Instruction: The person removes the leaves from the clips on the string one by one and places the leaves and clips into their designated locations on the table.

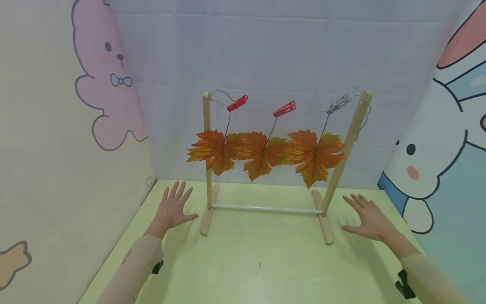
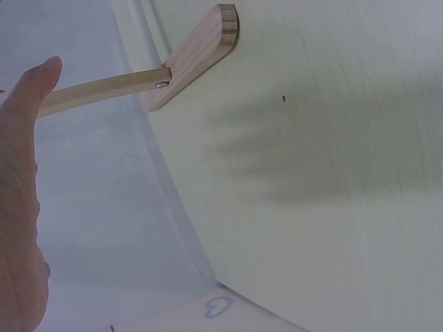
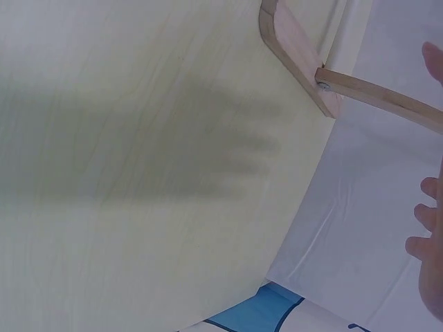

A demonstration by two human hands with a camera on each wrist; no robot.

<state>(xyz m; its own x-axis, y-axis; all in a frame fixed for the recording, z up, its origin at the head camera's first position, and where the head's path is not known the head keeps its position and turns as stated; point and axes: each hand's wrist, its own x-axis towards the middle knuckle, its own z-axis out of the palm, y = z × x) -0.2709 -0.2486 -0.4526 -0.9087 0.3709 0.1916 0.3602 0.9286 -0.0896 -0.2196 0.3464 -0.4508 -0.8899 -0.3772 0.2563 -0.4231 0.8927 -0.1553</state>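
A wooden rack stands on the table, with a string tied between its left post (image 1: 206, 126) and right post (image 1: 353, 135). Three orange maple leaves hang in a row: a left leaf (image 1: 218, 152), a middle leaf (image 1: 262, 154) and a right leaf (image 1: 315, 156). Two red clothespins (image 1: 237, 103) (image 1: 284, 109) and a grey clothespin (image 1: 339, 104) hold their stems at the string. My left hand (image 1: 172, 209), fingers spread, hovers left of the rack and touches nothing. To the rack's right, my right hand (image 1: 368, 217) is likewise spread, holding nothing.
A white rod (image 1: 265, 208) joins the rack's two wooden feet (image 1: 206, 221) (image 1: 325, 228) low down. The pale yellow table (image 1: 243, 270) meets a white backdrop (image 1: 281, 55) behind. Side walls carry a pink bear (image 1: 102, 80) and a white rabbit (image 1: 421, 156).
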